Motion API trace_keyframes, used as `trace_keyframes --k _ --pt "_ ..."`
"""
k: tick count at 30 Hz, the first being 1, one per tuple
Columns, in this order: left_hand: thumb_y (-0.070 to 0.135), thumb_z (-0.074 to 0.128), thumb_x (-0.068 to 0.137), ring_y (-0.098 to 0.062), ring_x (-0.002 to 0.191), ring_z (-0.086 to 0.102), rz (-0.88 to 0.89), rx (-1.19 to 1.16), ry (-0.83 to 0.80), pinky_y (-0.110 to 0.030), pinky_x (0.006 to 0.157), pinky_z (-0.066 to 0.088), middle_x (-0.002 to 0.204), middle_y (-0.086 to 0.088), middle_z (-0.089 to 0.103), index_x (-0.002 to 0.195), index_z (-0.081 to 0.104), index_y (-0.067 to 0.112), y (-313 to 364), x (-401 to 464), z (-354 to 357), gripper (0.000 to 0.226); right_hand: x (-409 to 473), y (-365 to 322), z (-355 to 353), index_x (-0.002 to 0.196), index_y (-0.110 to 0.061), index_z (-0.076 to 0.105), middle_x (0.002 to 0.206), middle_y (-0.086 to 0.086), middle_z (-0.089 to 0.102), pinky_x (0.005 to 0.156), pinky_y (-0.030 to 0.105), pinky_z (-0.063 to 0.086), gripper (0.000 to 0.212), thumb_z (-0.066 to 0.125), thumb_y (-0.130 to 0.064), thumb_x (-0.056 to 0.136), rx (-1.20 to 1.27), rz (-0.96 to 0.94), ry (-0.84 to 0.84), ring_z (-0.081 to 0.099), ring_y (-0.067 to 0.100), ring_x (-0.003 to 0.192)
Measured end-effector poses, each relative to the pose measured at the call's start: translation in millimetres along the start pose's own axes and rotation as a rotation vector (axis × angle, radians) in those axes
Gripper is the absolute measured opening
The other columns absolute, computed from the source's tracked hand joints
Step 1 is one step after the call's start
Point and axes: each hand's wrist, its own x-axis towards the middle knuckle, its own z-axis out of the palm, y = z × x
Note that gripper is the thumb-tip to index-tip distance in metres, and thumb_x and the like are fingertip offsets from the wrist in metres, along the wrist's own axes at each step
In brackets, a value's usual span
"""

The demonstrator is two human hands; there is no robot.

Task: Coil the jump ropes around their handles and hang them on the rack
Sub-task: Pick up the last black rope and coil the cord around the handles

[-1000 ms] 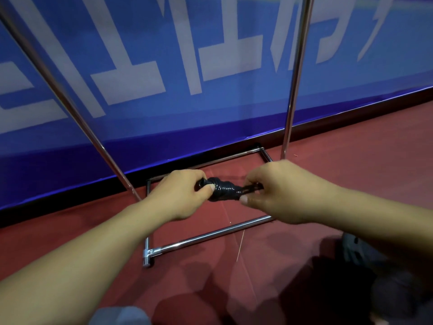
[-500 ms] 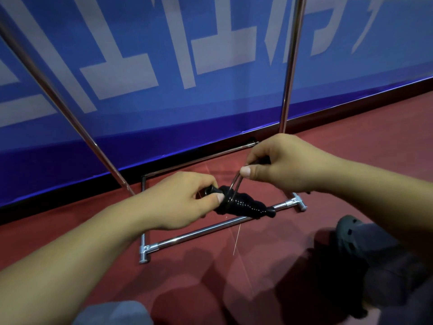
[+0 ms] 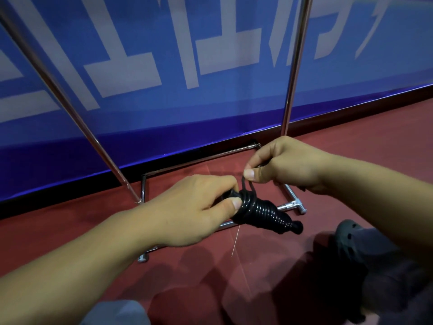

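Jump rope, black, coiled tight around its handles, above the rack base: left hand grips near end, right hand pinches free loop; likely light, springy, slick—hold bundle firmly.

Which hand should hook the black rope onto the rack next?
Probably the right hand: it already pinches the loop above the coiled rope and is nearer the rack pole. The left hand grips the handles.
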Motion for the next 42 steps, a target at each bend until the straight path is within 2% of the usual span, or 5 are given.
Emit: trace_keyframes --k 5,12,28,35,42 --pt "0.038 0.048 0.093 -0.012 0.069 0.053 0.013 -0.123 0.023 -0.036 0.065 0.044 0.071 0.010 0.056 0.084 0.055 0.024 3 -2 2 0.018 -1 1 1 0.076 -0.016 0.076 0.051 -0.004 0.051 0.037 0.013 0.030 0.008 0.076 -0.014 0.084 0.057 0.042 0.001 0.042 0.003 0.042" --pt "0.045 0.051 0.088 -0.021 0.063 0.056 -0.104 -0.403 0.195 -0.050 0.069 0.049 0.069 -0.012 0.060 0.082 0.060 0.020 -6 3 -7 0.027 1 -3 -7 0.084 -0.016 0.074 0.059 -0.007 0.061 0.037 0.013 0.032 0.008 0.070 -0.016 0.090 0.113 -0.034 0.087 0.045 0.000 0.043" --pt "0.037 0.050 0.093 -0.012 0.065 0.053 -0.007 -0.211 0.007 -0.037 0.063 0.044 0.069 0.006 0.057 0.080 0.056 0.025 6 -4 -5 0.019 4 2 11 0.076 -0.016 0.075 0.064 -0.004 0.064 0.060 0.027 0.042 0.011 0.073 -0.013 0.086 0.126 -0.068 0.000 0.051 0.003 0.056" --pt "0.020 0.053 0.094 -0.016 0.064 0.055 0.037 -0.656 0.049 -0.027 0.065 0.048 0.073 -0.004 0.060 0.087 0.059 -0.002 5 -8 -9 0.024 -3 6 17 0.083 -0.004 0.065 0.059 0.004 0.064 0.043 0.018 0.047 0.024 0.049 0.012 0.091 0.550 0.133 -0.217 0.059 0.010 0.044" --pt "0.026 0.052 0.089 -0.011 0.057 0.046 -0.146 -1.112 0.275 -0.023 0.061 0.041 0.067 0.002 0.056 0.077 0.061 0.014 10 -1 -12 0.019 0 8 33 0.083 -0.014 0.060 0.066 0.000 0.059 0.050 0.025 0.030 0.009 0.062 -0.016 0.092 0.625 0.063 -0.123 0.051 0.010 0.054"
